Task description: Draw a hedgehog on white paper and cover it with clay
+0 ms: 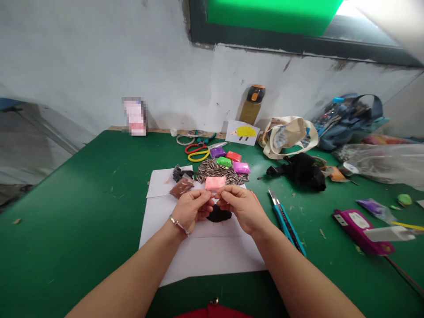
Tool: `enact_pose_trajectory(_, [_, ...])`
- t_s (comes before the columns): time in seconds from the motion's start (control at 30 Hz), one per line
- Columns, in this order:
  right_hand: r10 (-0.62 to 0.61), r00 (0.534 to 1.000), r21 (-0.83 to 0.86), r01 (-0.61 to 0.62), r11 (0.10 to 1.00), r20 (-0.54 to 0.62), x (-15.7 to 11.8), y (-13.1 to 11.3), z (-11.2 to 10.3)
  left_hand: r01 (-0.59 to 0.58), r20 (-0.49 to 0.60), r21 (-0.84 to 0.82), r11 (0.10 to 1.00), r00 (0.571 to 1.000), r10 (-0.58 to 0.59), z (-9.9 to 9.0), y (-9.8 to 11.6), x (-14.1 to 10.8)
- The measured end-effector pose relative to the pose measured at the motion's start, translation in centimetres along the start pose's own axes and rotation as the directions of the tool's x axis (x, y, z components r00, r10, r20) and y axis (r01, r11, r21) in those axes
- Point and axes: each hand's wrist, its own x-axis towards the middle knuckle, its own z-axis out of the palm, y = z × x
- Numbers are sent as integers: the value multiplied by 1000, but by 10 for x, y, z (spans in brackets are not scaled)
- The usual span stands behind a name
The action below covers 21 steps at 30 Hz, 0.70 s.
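My left hand (195, 205) and my right hand (240, 207) meet over a white sheet of paper (208, 256), both closed in a pinch, thumbs against fingers. What they pinch is too small or hidden to make out. Right behind the fingertips shows a salmon-pink packet of clay (215, 183); I cannot tell whether the fingers touch it. A black flat shape (220, 214) lies on the paper beneath my hands, partly covered by them. Beyond my left hand are a brown packet (182, 187) and a black crumpled packet (182, 173).
Metal pins (212, 171) lie heaped behind, with purple (217, 152), red (233, 156), green (224, 161) and pink (241, 168) packets. Yellow-handled scissors (198, 155), a hedgehog drawing (242, 133) and a bottle (252, 106) stand farther back. A teal cutter knife (287, 223) lies right.
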Motion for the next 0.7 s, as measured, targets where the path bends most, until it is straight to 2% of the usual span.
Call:
enact_pose_trajectory(0.17, [-91, 994, -75, 86, 993, -66, -1, 0, 2, 59, -29, -49, 997, 998, -61, 3, 2, -1])
enact_pose_trajectory(0.3, [-110, 992, -108, 103, 989, -60, -1, 2, 4, 80, -22, -93, 992, 996, -83, 6, 3, -2])
enact_pose_trajectory(0.4, [-163, 986, -198, 152, 968, -45, -2, 4, 7, 85, -1, -108, 990, 996, -86, 7, 3, -4])
enact_pose_trajectory(0.5, [-288, 957, -352, 261, 899, -27, -4, 7, 9, 90, 16, -137, 986, 996, -89, 7, 3, -6])
enact_pose_trajectory(0.6, [-421, 906, -495, 383, 780, 39, -5, 9, 10, 81, 21, -186, 979, 997, -79, 7, 2, -6])
enact_pose_trajectory(0.7, [-467, 880, -548, 434, 715, 86, -5, 10, 9, 51, 5, -208, 977, 999, -51, 6, 1, -4])
